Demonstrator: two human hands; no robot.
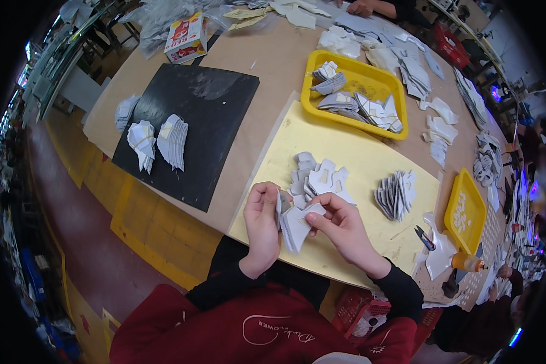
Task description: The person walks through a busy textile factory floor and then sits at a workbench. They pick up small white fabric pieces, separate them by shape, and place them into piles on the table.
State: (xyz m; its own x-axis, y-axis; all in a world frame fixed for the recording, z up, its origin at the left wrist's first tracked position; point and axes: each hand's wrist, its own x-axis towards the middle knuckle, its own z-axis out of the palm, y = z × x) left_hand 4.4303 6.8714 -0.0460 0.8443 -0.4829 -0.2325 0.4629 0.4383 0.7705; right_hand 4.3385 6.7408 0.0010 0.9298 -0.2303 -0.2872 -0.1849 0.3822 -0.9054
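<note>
Both hands hold a small stack of white-and-grey cut material pieces (295,229) over the near edge of a pale yellow board (370,239). My left hand (263,221) closes round the stack's left side, thumb up. From the right, my right hand (344,227) pinches the stack's upper corner between thumb and fingers. Just beyond the hands lies a loose pile of similar cut pieces (324,177). A fanned stack of pieces (395,195) stands farther right on the same board.
A yellow tray (312,108) with several bundles sits beyond the board. At left, a black board (215,115) carries two bundles (172,142). On the right are a smaller yellow tray (480,209), thread snips (425,238) and an orange bottle (468,262). A co-worker's hand (361,7) shows at the far edge.
</note>
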